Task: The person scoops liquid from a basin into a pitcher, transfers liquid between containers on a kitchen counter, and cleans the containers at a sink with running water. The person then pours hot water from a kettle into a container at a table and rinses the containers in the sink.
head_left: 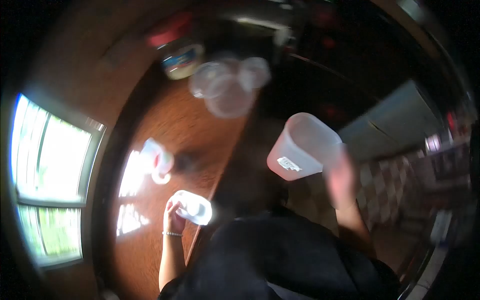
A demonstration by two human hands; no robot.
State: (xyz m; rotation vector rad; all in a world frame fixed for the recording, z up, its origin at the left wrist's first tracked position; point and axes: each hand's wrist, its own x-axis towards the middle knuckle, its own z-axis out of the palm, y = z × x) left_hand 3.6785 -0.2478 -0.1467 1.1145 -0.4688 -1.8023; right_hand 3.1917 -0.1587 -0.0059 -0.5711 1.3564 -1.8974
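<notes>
My left hand (172, 218), with a beaded bracelet at the wrist, is closed on the edge of a small white rectangular plastic piece with rounded corners (195, 208). It could be a lid or a shallow dish; glare hides which. My right hand (342, 177), smeared by motion, grips the side of a translucent plastic container (300, 152). That container is held tilted in the air, its wide mouth facing up and right, a white label on its side. On the wooden table (195, 142), beyond my left hand, is a white mug-like item (158, 161) with a reddish patch, blurred.
Several clear round containers (230, 97) sit bunched at the table's far end. Beside them stands a jar (182, 61) with a red lid (171, 29). A bright window (52, 155) is at left. A pale cabinet-like surface (395, 117) and tiled floor (385, 185) lie to the right.
</notes>
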